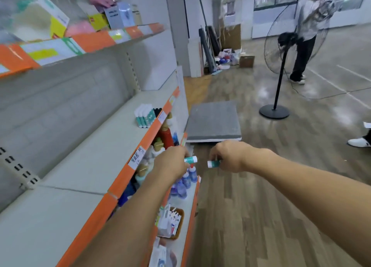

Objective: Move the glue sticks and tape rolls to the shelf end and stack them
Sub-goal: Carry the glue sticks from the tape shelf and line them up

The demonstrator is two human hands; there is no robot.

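My left hand grips a teal and white glue stick whose white end points right. My right hand grips a second glue stick with its white end pointing left. Both hands hover in the aisle in front of the shelf's orange front edge, the two sticks a short gap apart. At the far end of the grey middle shelf lies a stack of several teal and white glue sticks, with black tape rolls just behind it.
A lower shelf holds bottles and a brown basket of small items. Boxes fill the upper shelf. A grey flat cart stands in the aisle; a floor fan and a person stand farther right.
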